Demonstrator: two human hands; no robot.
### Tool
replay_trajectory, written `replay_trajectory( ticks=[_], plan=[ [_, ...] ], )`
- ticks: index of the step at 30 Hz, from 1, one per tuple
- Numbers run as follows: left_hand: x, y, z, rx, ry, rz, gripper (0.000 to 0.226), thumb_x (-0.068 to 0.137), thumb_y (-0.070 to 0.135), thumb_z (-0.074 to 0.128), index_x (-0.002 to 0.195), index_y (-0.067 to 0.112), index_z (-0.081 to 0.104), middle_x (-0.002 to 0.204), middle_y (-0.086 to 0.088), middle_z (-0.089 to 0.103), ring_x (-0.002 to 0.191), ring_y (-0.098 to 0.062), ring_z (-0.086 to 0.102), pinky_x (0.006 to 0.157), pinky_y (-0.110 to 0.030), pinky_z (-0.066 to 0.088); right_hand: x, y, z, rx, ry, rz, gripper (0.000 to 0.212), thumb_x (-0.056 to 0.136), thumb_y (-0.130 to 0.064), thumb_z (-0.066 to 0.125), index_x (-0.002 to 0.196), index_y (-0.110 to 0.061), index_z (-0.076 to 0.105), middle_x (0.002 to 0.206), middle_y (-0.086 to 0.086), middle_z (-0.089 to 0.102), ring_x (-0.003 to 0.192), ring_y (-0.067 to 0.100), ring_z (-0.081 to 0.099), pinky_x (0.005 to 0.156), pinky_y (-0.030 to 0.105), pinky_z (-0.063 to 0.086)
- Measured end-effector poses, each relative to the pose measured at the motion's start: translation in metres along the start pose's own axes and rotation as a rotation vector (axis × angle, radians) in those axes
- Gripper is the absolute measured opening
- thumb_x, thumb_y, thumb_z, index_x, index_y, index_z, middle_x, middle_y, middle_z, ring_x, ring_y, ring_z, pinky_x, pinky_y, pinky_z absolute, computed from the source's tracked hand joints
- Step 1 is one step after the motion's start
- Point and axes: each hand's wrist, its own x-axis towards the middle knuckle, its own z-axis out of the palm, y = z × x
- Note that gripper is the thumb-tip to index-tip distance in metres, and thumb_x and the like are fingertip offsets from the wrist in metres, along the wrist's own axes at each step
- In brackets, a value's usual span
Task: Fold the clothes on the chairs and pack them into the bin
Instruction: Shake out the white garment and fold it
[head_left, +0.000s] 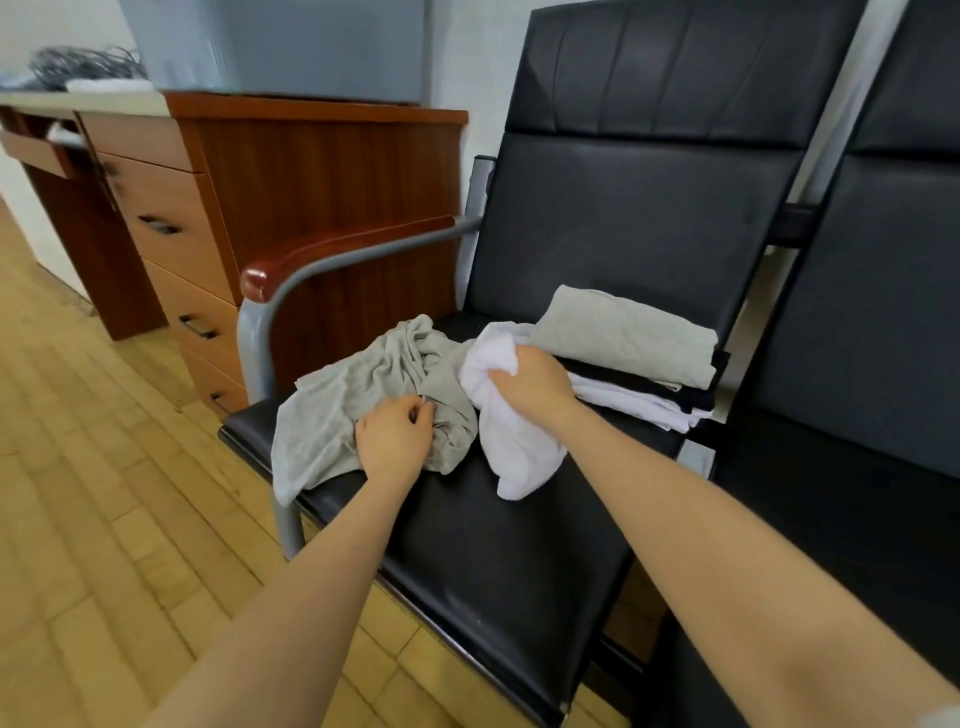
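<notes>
Head view: on a black leather chair seat (493, 545), the left hand (396, 435) pinches a crumpled grey shirt (363, 395). The right hand (530, 382) grips a bunched white cloth (511, 441). Just beyond it sits a folded stack (634, 358). A wooden drawer cabinet (249, 208) stands farther left.

Crumpled grey garment (363, 395) left on black padded chair seat (498, 551), bunched white garment (511, 441) beside it, folded stack of clothes (634, 364) right, wooden drawer cabinet (291, 208) further left.
</notes>
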Motion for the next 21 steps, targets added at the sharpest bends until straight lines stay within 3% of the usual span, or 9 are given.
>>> replay_trajectory(
  ticks=[4, 8, 13, 17, 19, 21],
  plan=[
    [0.000, 0.005, -0.002, -0.106, -0.073, -0.061, 0.035, 0.098, 0.040, 0.042, 0.078, 0.015, 0.056, 0.070, -0.004, 0.061, 0.068, -0.022, 0.057, 0.069, -0.034, 0.044, 0.009, -0.023, -0.039, 0.098, 0.209, -0.060, 0.040, 0.097, -0.034, 0.049, 0.129, -0.010, 0.056, 0.119, 0.013, 0.060, 0.107, 0.028, 0.058, 0.089, 0.037, 0.048],
    [0.006, 0.014, 0.001, -0.196, -0.236, -0.092, 0.037, 0.099, 0.039, 0.041, 0.085, 0.009, 0.058, 0.073, -0.003, 0.060, 0.067, -0.018, 0.055, 0.058, -0.031, 0.040, 0.009, -0.044, -0.081, 0.289, 0.352, -0.150, 0.035, 0.096, -0.032, 0.051, 0.125, -0.013, 0.056, 0.107, 0.003, 0.054, 0.093, 0.015, 0.053, 0.069, 0.017, 0.037],
    [0.006, 0.052, 0.015, -0.540, -0.368, -0.192, 0.024, 0.098, 0.031, 0.047, 0.099, 0.014, 0.064, 0.094, -0.005, 0.066, 0.088, -0.021, 0.061, 0.078, -0.036, 0.051, -0.013, -0.051, -0.153, 0.389, 0.541, -0.224, 0.031, 0.095, -0.030, 0.053, 0.122, -0.015, 0.057, 0.100, -0.003, 0.052, 0.084, 0.008, 0.050, 0.065, 0.012, 0.036],
    [-0.007, 0.081, 0.015, -0.791, -0.315, -0.247, 0.024, 0.099, 0.024, 0.045, 0.085, 0.015, 0.062, 0.091, -0.009, 0.065, 0.084, -0.023, 0.061, 0.074, -0.035, 0.049, -0.049, -0.039, -0.205, 0.480, 0.618, -0.239, 0.023, 0.095, -0.027, 0.056, 0.118, -0.024, 0.061, 0.104, -0.010, 0.061, 0.092, 0.000, 0.055, 0.072, 0.006, 0.038],
    [-0.017, 0.109, 0.008, -0.896, -0.242, -0.272, 0.030, 0.101, 0.023, 0.041, 0.079, 0.015, 0.060, 0.083, -0.008, 0.063, 0.080, -0.021, 0.057, 0.075, -0.033, 0.048, -0.074, -0.028, -0.228, 0.551, 0.656, -0.228, 0.017, 0.095, -0.026, 0.058, 0.105, -0.040, 0.060, 0.098, -0.027, 0.059, 0.088, -0.017, 0.056, 0.072, 0.000, 0.039],
    [-0.024, 0.140, -0.001, -0.954, -0.196, -0.296, 0.034, 0.101, 0.026, 0.038, 0.075, 0.018, 0.057, 0.076, -0.003, 0.058, 0.076, -0.019, 0.054, 0.067, -0.026, 0.044, -0.097, -0.017, -0.245, 0.571, 0.683, -0.191, 0.023, 0.094, -0.027, 0.059, 0.096, -0.049, 0.054, 0.092, -0.033, 0.056, 0.082, -0.028, 0.052, 0.069, -0.003, 0.040]
  ],
)
